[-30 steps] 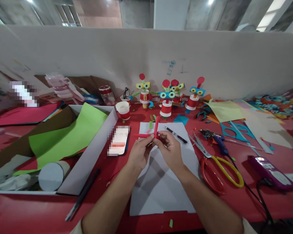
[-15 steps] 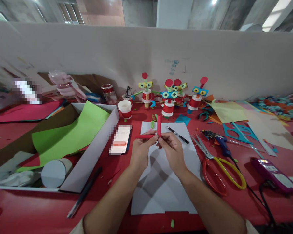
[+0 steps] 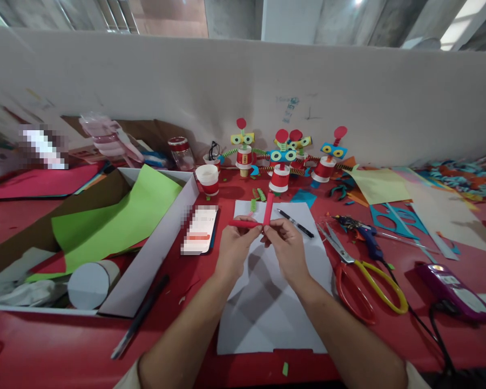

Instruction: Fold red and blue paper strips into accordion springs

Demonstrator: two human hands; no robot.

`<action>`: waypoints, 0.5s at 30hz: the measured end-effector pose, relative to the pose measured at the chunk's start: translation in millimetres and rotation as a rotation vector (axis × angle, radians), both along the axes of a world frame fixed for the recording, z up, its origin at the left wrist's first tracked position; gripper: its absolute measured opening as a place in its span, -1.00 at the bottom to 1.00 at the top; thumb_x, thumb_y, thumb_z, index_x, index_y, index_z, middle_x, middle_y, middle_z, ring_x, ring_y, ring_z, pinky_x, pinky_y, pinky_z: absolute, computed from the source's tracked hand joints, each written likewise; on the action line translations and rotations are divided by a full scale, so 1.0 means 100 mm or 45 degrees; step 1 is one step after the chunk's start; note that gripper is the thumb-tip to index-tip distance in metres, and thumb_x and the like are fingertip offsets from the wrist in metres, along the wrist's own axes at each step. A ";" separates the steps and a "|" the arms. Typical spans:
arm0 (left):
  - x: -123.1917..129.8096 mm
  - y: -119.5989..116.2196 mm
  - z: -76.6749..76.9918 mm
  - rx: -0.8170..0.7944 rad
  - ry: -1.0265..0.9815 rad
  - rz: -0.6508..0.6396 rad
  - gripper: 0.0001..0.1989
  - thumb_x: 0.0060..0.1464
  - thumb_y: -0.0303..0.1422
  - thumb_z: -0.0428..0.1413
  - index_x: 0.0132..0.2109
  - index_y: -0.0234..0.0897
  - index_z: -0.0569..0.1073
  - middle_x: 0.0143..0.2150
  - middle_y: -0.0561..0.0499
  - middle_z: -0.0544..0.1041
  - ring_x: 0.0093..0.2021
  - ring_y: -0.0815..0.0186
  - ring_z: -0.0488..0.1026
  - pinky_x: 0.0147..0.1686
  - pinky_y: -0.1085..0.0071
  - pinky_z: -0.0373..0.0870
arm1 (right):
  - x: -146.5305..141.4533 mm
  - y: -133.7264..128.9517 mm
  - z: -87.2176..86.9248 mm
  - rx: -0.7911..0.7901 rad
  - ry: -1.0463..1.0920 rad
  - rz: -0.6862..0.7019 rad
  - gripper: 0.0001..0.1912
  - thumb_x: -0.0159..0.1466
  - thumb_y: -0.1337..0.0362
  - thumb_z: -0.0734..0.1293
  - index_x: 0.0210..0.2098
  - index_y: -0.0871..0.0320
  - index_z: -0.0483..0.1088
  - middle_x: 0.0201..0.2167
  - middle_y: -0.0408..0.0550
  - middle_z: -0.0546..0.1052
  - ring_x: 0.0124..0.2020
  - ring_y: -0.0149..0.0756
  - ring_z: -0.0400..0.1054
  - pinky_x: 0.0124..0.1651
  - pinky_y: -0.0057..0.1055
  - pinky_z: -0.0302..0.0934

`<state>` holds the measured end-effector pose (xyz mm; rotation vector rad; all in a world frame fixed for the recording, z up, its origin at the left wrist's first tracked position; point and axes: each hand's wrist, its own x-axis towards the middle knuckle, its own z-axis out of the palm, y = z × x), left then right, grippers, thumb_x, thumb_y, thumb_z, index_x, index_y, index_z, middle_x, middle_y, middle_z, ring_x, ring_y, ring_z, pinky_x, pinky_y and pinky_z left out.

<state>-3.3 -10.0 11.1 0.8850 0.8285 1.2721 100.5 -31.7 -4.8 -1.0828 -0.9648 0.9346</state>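
Two red paper strips [image 3: 268,209] meet at a corner between my hands, one pointing away from me and the other to the left. My left hand [image 3: 237,246] pinches the corner and the leftward strip with thumb and fingers. Right beside it, my right hand [image 3: 285,244] pinches the same corner at the base of the upright strip. Both hands are above a white paper sheet [image 3: 275,319]. A black pen [image 3: 295,223] lies on the sheet near my right hand. Just beyond my fingers are small green folded paper springs [image 3: 254,205].
Scissors [image 3: 348,260], a blue glue gun [image 3: 370,240] and a purple device [image 3: 456,289] with a cord lie right. A phone [image 3: 202,229] and a box [image 3: 157,243] with green paper are left. Paper-cup figures [image 3: 281,175] and white cups [image 3: 208,178] stand behind.
The strip pointing away has tilted slightly to the right, and the leftward strip has shifted a little. Both hands keep their pinch at the corner.
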 end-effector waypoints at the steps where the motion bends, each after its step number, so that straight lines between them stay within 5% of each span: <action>1: 0.00 0.00 0.00 0.006 0.017 -0.010 -0.87 -0.19 -0.42 0.27 -0.45 -0.31 0.46 -0.53 0.08 0.45 -0.48 0.40 0.37 -0.41 0.44 0.29 | 0.00 0.01 -0.01 -0.002 0.014 0.003 -0.91 0.14 0.26 0.36 -0.43 0.13 0.37 -0.58 -0.23 0.45 -0.56 -0.44 0.35 -0.49 -0.49 0.22; 9: 0.00 0.00 0.01 -0.138 -0.013 0.042 -0.79 -0.14 -0.26 0.26 -0.51 -0.35 0.55 -0.56 -0.02 0.52 -0.45 0.30 0.46 -0.25 0.30 0.38 | 0.01 0.02 0.01 0.029 0.053 -0.054 -0.91 0.11 0.27 0.37 -0.44 0.13 0.38 -0.61 -0.25 0.42 -0.59 -0.46 0.30 -0.50 -0.49 0.17; 15: -0.06 0.00 0.03 -0.030 -0.081 -0.177 -0.80 -0.21 -0.41 0.29 -0.31 -0.30 0.59 -0.39 0.00 0.59 -0.34 0.31 0.49 -0.16 0.32 0.37 | 0.04 0.02 0.09 -0.036 0.266 -0.061 -0.88 0.06 0.26 0.39 -0.46 0.14 0.37 -0.66 -0.27 0.41 -0.61 -0.49 0.25 -0.52 -0.52 0.12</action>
